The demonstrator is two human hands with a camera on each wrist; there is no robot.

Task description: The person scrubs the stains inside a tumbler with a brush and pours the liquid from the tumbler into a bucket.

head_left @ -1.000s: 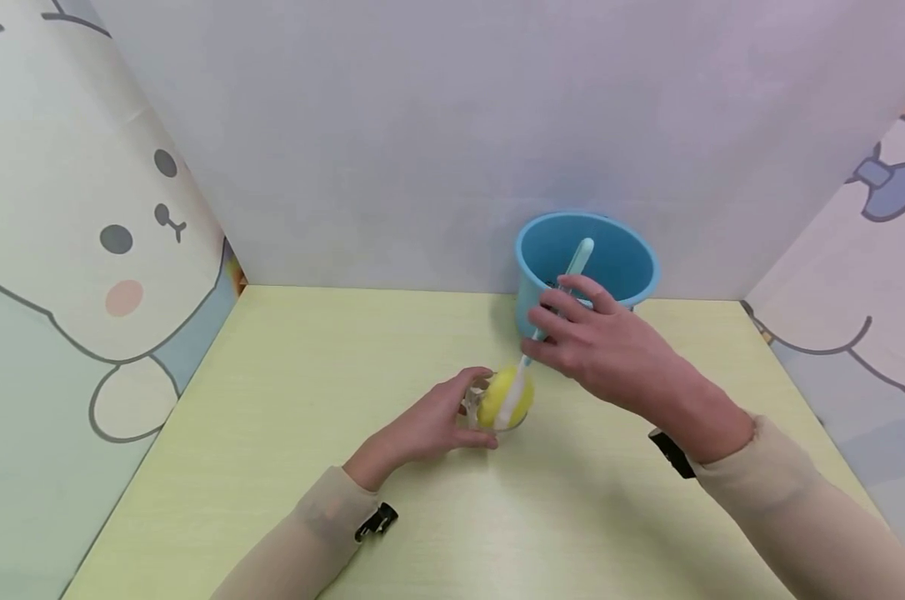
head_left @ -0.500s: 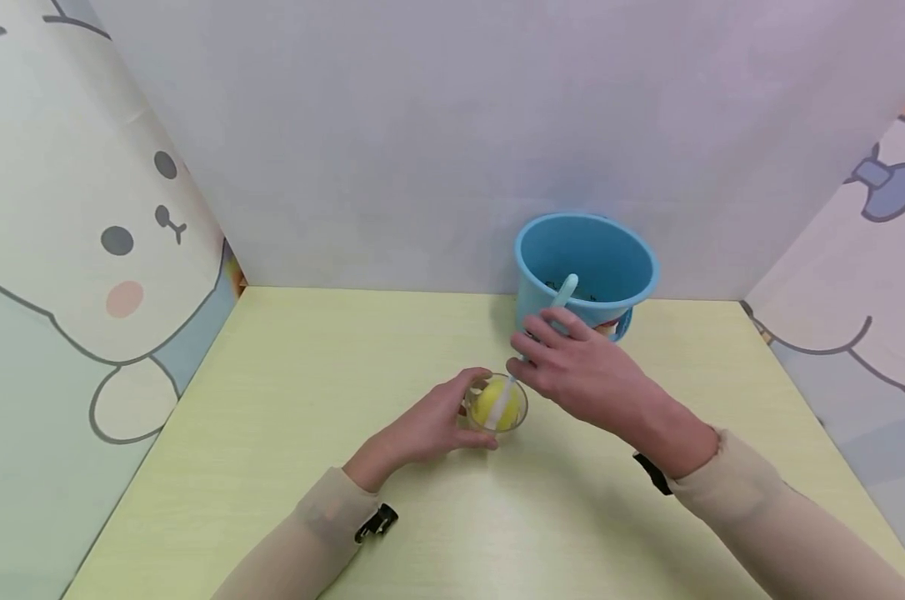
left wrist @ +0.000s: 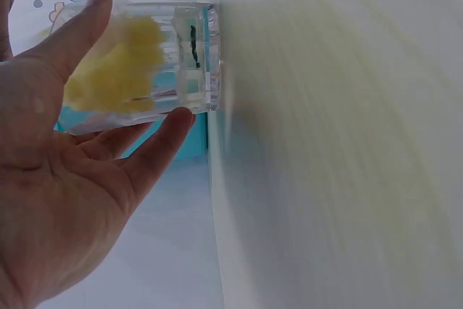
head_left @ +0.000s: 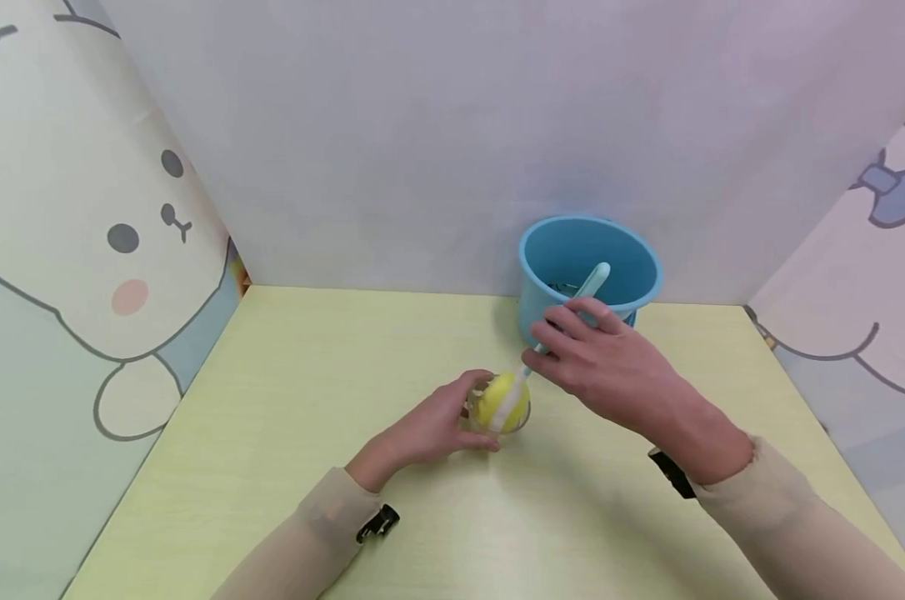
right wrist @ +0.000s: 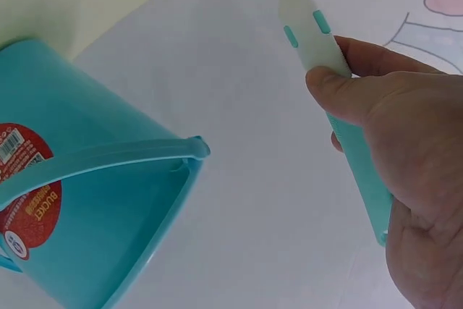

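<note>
1. The sponge brush [right wrist: 323, 52] had a rounded yellow head [head_left: 488, 400] crossed by a white strip, and a mint-green handle [right wrist: 365, 179]; it slanted on the near side of the blue bucket [head_left: 532, 304].
2. The right hand [head_left: 610, 362], just before the bucket, gripped the brush.
3. The left hand [head_left: 433, 421], farther from the bucket, held a clear glass [left wrist: 187, 70] — fingers spread around it, yellow head at least partly inside.

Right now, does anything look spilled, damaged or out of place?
A dark squiggle appears low on the clear glass held by the left grip: odd against plain glass, though possibly something behind it. I see no spill on the table.
</note>
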